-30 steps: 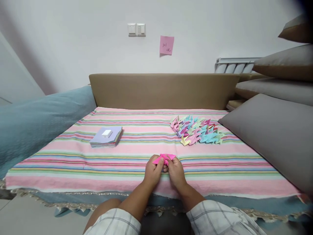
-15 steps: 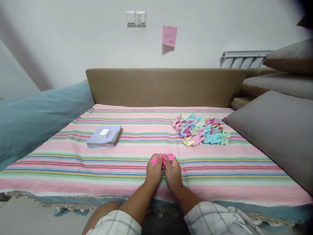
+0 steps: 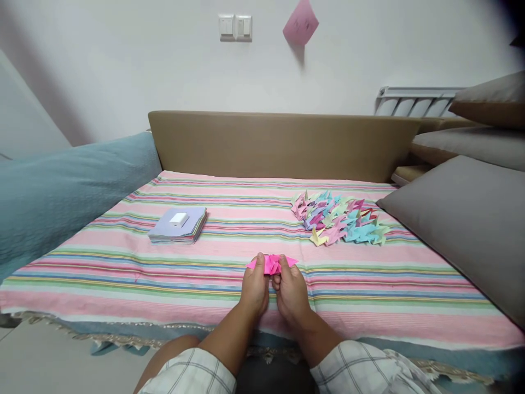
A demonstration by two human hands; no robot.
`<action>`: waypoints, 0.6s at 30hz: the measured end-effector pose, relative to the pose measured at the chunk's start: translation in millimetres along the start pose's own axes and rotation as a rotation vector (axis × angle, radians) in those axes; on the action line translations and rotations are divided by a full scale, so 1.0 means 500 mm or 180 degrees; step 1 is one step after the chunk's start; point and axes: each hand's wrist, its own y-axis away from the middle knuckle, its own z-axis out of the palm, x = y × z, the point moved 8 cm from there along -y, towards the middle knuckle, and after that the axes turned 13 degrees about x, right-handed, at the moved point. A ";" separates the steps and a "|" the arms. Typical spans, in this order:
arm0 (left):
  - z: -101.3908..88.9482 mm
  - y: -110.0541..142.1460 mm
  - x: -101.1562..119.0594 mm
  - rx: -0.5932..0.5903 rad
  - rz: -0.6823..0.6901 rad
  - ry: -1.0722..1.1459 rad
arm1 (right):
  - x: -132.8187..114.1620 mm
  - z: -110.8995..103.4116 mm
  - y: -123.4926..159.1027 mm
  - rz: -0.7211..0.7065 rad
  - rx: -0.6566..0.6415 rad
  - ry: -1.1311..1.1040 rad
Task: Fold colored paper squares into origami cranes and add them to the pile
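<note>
A bright pink folded paper crane (image 3: pixel 272 265) is stretched between my two hands, its pointed ends sticking out to both sides. My left hand (image 3: pixel 255 285) pinches its left part, thumb on top. On the other side my right hand (image 3: pixel 290 287) grips the right part the same way, fingers curled beneath. Both hands are above the front of the striped cloth (image 3: pixel 164 306). Beyond them to the right lies a cluster of several folded paper cranes (image 3: pixel 336 219) in pink, blue, green, purple and yellow.
On the left lies a stack of square paper (image 3: pixel 172 232) with a small white block (image 3: pixel 179 219) on top. A blue-covered armrest (image 3: pixel 82 186) borders the left, grey cushions (image 3: pixel 463 219) the right. Behind stands a brown backrest (image 3: pixel 270 145). A pink note (image 3: pixel 301 23) hangs on the wall.
My thumbs have moved apart, spreading the pink paper so its crumpled middle shows flatter. The camera view has shifted, and the wall note has turned and lifted. The cranes and paper stack lie still.
</note>
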 end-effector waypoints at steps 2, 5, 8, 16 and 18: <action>0.001 0.002 -0.001 0.0049 -0.0103 0.0093 | -0.002 0.002 0.002 0.0077 0.0006 -0.0086; 0.003 0.003 -0.003 0.0090 -0.0176 0.0102 | -0.003 -0.001 0.002 0.0127 0.0047 -0.0139; 0.005 0.002 -0.002 0.0050 -0.0036 0.0092 | -0.006 -0.011 -0.003 -0.0053 0.0124 0.0011; -0.006 0.005 0.011 0.0098 0.0482 -0.0586 | -0.027 -0.017 -0.008 -0.0738 0.0027 0.0692; -0.008 0.004 0.014 0.0080 0.0559 -0.0609 | -0.032 -0.015 -0.007 -0.0800 -0.0007 0.0711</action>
